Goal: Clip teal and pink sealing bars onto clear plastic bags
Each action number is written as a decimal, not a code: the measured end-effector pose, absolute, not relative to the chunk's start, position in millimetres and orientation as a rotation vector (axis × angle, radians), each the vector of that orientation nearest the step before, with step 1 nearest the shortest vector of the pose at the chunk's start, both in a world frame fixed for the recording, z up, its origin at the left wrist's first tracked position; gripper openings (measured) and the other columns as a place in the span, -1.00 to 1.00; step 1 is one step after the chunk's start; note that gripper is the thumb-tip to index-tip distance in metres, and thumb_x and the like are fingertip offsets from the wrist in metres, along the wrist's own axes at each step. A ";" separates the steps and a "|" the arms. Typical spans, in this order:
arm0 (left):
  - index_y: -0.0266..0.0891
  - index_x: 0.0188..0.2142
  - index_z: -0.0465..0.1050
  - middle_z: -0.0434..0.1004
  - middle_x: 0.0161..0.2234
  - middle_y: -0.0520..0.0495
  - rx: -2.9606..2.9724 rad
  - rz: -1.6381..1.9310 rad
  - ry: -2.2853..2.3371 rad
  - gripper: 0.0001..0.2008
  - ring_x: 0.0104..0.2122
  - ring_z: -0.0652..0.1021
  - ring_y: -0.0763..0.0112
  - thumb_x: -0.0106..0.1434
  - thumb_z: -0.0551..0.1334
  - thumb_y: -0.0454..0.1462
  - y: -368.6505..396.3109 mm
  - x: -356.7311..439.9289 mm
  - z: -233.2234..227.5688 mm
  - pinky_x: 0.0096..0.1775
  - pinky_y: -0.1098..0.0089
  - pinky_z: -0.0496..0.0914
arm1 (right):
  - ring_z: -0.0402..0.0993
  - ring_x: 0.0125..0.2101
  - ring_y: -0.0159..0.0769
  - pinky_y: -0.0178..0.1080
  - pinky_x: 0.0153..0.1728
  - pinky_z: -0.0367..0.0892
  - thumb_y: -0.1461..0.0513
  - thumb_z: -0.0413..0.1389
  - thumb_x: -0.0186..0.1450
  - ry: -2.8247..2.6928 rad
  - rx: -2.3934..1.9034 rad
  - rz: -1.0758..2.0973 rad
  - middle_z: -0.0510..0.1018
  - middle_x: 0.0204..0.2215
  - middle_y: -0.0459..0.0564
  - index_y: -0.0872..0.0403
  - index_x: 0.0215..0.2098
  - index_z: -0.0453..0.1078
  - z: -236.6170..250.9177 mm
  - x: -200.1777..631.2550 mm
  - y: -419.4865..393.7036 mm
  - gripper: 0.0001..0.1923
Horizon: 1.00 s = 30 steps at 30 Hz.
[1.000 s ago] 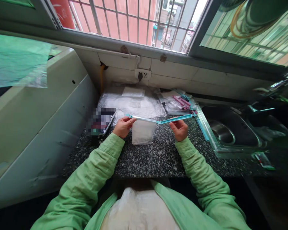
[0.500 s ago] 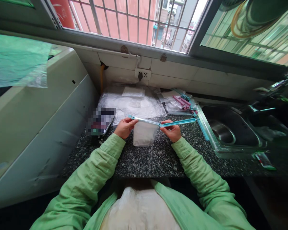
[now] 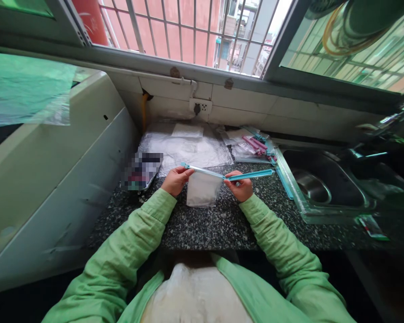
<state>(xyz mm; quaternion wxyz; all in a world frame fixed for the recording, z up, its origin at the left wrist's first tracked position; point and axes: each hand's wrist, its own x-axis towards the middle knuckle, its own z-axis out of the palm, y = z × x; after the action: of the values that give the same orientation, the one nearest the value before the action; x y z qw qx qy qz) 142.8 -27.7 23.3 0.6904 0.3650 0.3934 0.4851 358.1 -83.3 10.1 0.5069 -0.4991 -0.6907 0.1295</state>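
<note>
A long teal sealing clip (image 3: 252, 175) lies unfolded across the top of a small clear plastic bag (image 3: 202, 190) that hangs over the speckled granite counter (image 3: 202, 224). My left hand (image 3: 175, 179) pinches the clip's left end together with the bag's top left corner. My right hand (image 3: 240, 185) grips the clip near its hinge, at the bag's top right corner. The clip's right arm sticks out past my right hand toward the sink.
A pile of clear plastic bags (image 3: 188, 150) lies behind my hands, with a phone (image 3: 142, 170) at its left. More pink and teal clips (image 3: 257, 146) rest near the steel sink (image 3: 323, 184) on the right. A grey appliance wall (image 3: 54, 179) bounds the left.
My right hand slid left along the clip from its right arm to the hinge by the bag's corner. The left hand and bag stayed nearly still.
</note>
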 end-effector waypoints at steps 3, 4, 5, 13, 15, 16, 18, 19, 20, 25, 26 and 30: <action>-0.32 -0.72 0.32 0.25 -0.77 0.14 0.845 1.099 0.896 -0.68 -0.73 0.23 0.68 -0.36 0.43 -0.20 -26.7 143.0 20.6 -0.67 0.55 0.06 | 0.23 -0.62 -0.51 -0.38 -0.62 0.25 0.16 0.10 0.13 -1.664 -1.201 0.266 0.44 -0.49 -0.06 0.10 -0.48 0.39 8.3 358.3 -83.5 -0.84; -0.32 -0.72 0.34 0.25 -0.78 0.13 0.865 1.098 0.911 -0.68 -0.74 0.23 0.68 -0.36 0.43 -0.19 -26.2 142.9 19.1 -0.67 0.55 0.06 | 0.22 -0.63 -0.51 -0.38 -0.62 0.25 0.16 0.10 0.13 -1.665 -1.201 0.248 0.44 -0.50 -0.06 0.10 -0.48 0.39 7.8 358.4 -83.4 -0.84; -0.32 -0.71 0.36 0.25 -0.78 0.13 0.891 1.089 0.929 -0.68 -0.74 0.23 0.68 -0.36 0.43 -0.18 -25.8 142.9 17.5 -0.67 0.55 0.06 | 0.22 -0.64 -0.51 -0.38 -0.62 0.25 0.16 0.10 0.14 -1.665 -1.203 0.231 0.45 -0.50 -0.06 0.10 -0.48 0.39 7.1 358.5 -83.3 -0.84; -0.33 -0.66 0.44 0.33 -0.74 0.08 1.001 1.019 0.970 -0.70 -0.71 0.25 0.66 -0.35 0.42 -0.17 -30.7 142.8 26.3 -0.64 0.55 0.10 | 0.24 -0.67 -0.49 -0.37 -0.61 0.26 0.16 0.10 0.10 -1.570 -1.311 0.258 0.45 -0.58 -0.09 0.10 -0.47 0.41 -10.3 360.7 -73.3 -0.84; -0.33 -0.66 0.44 0.33 -0.73 0.08 1.016 1.045 0.946 -0.72 -0.71 0.25 0.66 -0.32 0.41 -0.18 -28.3 143.0 39.5 -0.64 0.55 0.10 | 0.25 -0.67 -0.47 -0.36 -0.60 0.27 0.16 0.11 0.08 -1.533 -1.349 0.266 0.44 -0.61 -0.09 0.11 -0.47 0.42 -15.9 361.9 -69.3 -0.84; -0.33 -0.65 0.44 0.32 -0.74 0.08 1.023 1.075 0.934 -0.73 -0.72 0.25 0.67 -0.31 0.41 -0.18 -25.2 143.5 47.5 -0.65 0.55 0.10 | 0.26 -0.66 -0.47 -0.36 -0.59 0.27 0.16 0.12 0.08 -1.520 -1.365 0.268 0.44 -0.61 -0.09 0.11 -0.46 0.42 -18.3 362.6 -67.6 -0.83; -0.32 -0.62 0.45 0.30 -0.75 0.10 1.034 1.149 0.914 -0.75 -0.73 0.23 0.67 -0.27 0.40 -0.20 -14.6 146.2 64.8 -0.66 0.56 0.08 | 0.27 -0.65 -0.45 -0.35 -0.57 0.28 0.16 0.12 0.07 -1.513 -1.390 0.272 0.45 -0.61 -0.09 0.11 -0.46 0.43 -21.6 363.7 -65.2 -0.83; -0.33 -0.62 0.44 0.29 -0.75 0.11 1.047 1.204 0.903 -0.77 -0.74 0.21 0.68 -0.26 0.39 -0.22 -7.2 148.6 73.7 -0.67 0.56 0.08 | 0.28 -0.64 -0.45 -0.35 -0.56 0.28 0.16 0.12 0.07 -1.520 -1.401 0.278 0.45 -0.61 -0.09 0.10 -0.47 0.43 -22.7 364.2 -64.4 -0.84; -0.33 -0.63 0.43 0.27 -0.77 0.12 1.062 1.252 0.900 -0.78 -0.75 0.20 0.69 -0.25 0.39 -0.24 1.2 151.9 82.3 -0.69 0.57 0.06 | 0.29 -0.63 -0.45 -0.35 -0.55 0.28 0.16 0.12 0.07 -1.532 -1.413 0.285 0.45 -0.60 -0.09 0.10 -0.47 0.44 -23.4 364.5 -63.9 -0.84; -0.31 -0.62 0.32 0.13 -0.83 0.19 0.999 1.453 0.924 -0.83 -0.80 0.13 0.69 -0.11 0.31 -0.31 53.4 177.9 114.0 -0.73 0.59 -0.03 | 0.33 -0.58 -0.42 -0.35 -0.50 0.29 0.19 0.11 0.07 -1.573 -1.463 0.298 0.47 -0.57 -0.08 0.09 -0.46 0.44 -24.4 364.1 -63.6 -0.86; -0.30 -0.62 0.30 0.12 -0.83 0.20 0.948 1.494 0.937 -0.83 -0.81 0.12 0.69 -0.07 0.29 -0.32 64.7 183.8 116.8 -0.73 0.59 -0.04 | 0.34 -0.58 -0.42 -0.35 -0.49 0.29 0.19 0.12 0.07 -1.572 -1.469 0.297 0.48 -0.57 -0.08 0.09 -0.46 0.44 -24.5 363.7 -63.7 -0.87; -0.27 -0.63 0.20 0.07 -0.81 0.22 0.746 1.680 1.014 -0.81 -0.81 0.09 0.68 0.03 0.19 -0.33 109.2 200.3 113.5 -0.73 0.58 -0.05 | 0.35 -0.57 -0.41 -0.35 -0.49 0.30 0.21 0.11 0.07 -1.576 -1.479 0.287 0.48 -0.56 -0.07 0.09 -0.46 0.43 -24.1 362.2 -63.6 -0.89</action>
<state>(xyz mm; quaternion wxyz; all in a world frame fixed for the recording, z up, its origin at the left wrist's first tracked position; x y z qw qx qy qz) 200.3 109.2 113.5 0.4979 0.3080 0.4190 0.6941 362.2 -63.6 -24.1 0.4625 -0.6014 -0.6409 0.1166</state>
